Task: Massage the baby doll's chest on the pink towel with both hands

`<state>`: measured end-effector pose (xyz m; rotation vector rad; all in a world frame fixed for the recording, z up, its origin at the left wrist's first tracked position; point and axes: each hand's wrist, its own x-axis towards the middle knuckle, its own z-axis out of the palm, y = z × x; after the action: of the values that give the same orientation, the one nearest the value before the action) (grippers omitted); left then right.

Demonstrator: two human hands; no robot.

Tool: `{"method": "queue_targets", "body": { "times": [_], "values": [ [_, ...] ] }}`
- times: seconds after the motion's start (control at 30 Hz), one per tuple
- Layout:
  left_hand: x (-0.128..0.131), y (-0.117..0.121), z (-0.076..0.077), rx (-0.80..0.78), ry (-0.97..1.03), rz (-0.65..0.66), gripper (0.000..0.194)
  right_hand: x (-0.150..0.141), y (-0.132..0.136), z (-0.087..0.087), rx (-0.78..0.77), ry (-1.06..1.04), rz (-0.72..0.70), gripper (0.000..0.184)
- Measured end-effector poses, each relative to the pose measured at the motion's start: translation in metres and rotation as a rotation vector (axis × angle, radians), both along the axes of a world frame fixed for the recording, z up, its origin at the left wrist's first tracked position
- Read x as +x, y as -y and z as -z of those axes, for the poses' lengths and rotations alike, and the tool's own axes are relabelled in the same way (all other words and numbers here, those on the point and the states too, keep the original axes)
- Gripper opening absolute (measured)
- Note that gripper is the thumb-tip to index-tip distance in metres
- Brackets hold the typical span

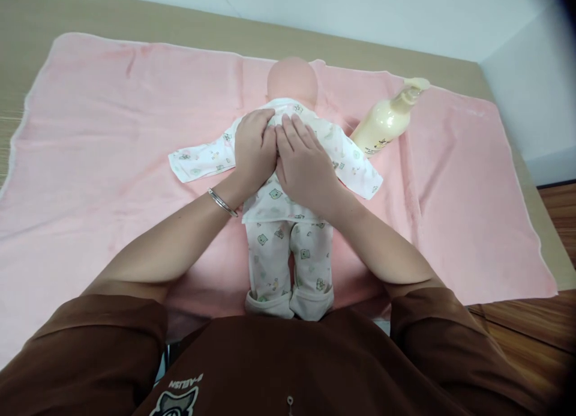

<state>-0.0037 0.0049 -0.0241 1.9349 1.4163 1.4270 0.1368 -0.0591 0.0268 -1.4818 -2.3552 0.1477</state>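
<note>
A baby doll (292, 80) lies on its back on a pink towel (103, 140), its bald head pointing away from me. It wears a pale printed jacket (272, 203) with outstretched sleeves and matching printed trousers (279, 260). My left hand (254, 152) rests on the doll's chest with its fingers bent against the jacket front. Beside it, my right hand (306, 164) lies flat on the jacket with its fingers spread. The two hands nearly meet at the middle and hide the jacket's front opening. A metal bangle (221, 202) circles my left wrist.
A cream pump bottle (384, 119) lies on the towel by the doll's shoulder, on the far right. The towel covers a tan table (252, 47), which stands against a pale wall (360, 14). A wooden floor (535, 326) shows at lower right.
</note>
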Motion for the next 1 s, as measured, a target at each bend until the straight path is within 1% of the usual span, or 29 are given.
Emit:
{"method": "queue_targets", "body": {
  "times": [0.07, 0.1, 0.13, 0.2, 0.27, 0.3, 0.37, 0.43, 0.47, 0.53, 0.57, 0.63, 0.7, 0.73, 0.8, 0.83, 0.9, 0.97, 1.0],
  "values": [
    [0.0, 0.001, -0.001, -0.012, 0.003, 0.017, 0.053, 0.002, -0.005, -0.005, -0.035, 0.009, -0.029, 0.058],
    [-0.001, 0.001, -0.001, -0.016, 0.003, 0.026, 0.055, 0.005, -0.011, -0.007, -0.064, 0.006, -0.012, 0.058],
    [-0.001, 0.001, -0.001, -0.02, 0.004, 0.031, 0.057, 0.008, -0.018, -0.009, -0.101, 0.002, 0.023, 0.06],
    [-0.002, 0.0, 0.001, -0.028, 0.007, 0.03, 0.059, 0.014, -0.03, -0.009, -0.168, -0.017, 0.134, 0.069],
    [-0.002, -0.002, 0.003, -0.023, 0.015, 0.02, 0.059, 0.015, -0.031, -0.005, -0.185, -0.036, 0.233, 0.08],
    [-0.002, -0.004, 0.005, -0.022, 0.015, 0.019, 0.058, 0.013, -0.027, -0.002, -0.16, -0.048, 0.251, 0.081],
    [-0.001, -0.006, 0.006, -0.028, 0.016, 0.024, 0.053, 0.006, -0.013, 0.005, -0.07, -0.073, 0.219, 0.074],
    [-0.001, -0.007, 0.005, -0.05, 0.014, 0.032, 0.049, -0.002, 0.0, 0.01, 0.01, -0.082, 0.119, 0.065],
    [-0.001, -0.007, 0.004, -0.058, 0.013, 0.036, 0.048, -0.004, 0.004, 0.01, 0.025, -0.078, 0.068, 0.061],
    [-0.001, -0.006, 0.002, -0.045, 0.002, 0.044, 0.047, -0.003, -0.001, 0.004, -0.015, -0.036, 0.01, 0.06],
    [-0.001, -0.004, 0.001, -0.031, -0.01, 0.045, 0.045, 0.0, -0.007, 0.0, -0.053, -0.015, 0.013, 0.06],
    [-0.001, -0.001, -0.001, -0.007, -0.033, 0.03, 0.039, 0.008, -0.024, -0.008, -0.142, -0.007, 0.08, 0.062],
    [-0.001, 0.002, -0.002, 0.002, -0.056, 0.017, 0.028, 0.015, -0.036, -0.013, -0.221, -0.033, 0.198, 0.066],
    [-0.001, 0.003, -0.002, 0.006, -0.062, 0.012, 0.024, 0.016, -0.038, -0.013, -0.238, -0.045, 0.253, 0.07],
    [-0.001, 0.003, -0.002, 0.03, -0.073, 0.003, 0.024, 0.012, -0.03, -0.008, -0.203, -0.068, 0.302, 0.072],
    [-0.001, 0.002, -0.002, 0.04, -0.077, -0.003, 0.026, 0.007, -0.022, -0.004, -0.152, -0.084, 0.283, 0.07],
    [-0.001, 0.0, 0.0, 0.033, -0.077, -0.012, 0.027, -0.003, -0.003, 0.003, -0.045, -0.114, 0.185, 0.065],
    [-0.001, -0.003, 0.003, -0.002, -0.058, -0.017, 0.024, -0.01, 0.009, 0.005, -0.002, -0.09, 0.094, 0.063],
    [-0.001, -0.004, 0.004, -0.017, -0.045, -0.015, 0.022, -0.01, 0.011, 0.003, -0.004, -0.061, 0.07, 0.063]
  ]
}}
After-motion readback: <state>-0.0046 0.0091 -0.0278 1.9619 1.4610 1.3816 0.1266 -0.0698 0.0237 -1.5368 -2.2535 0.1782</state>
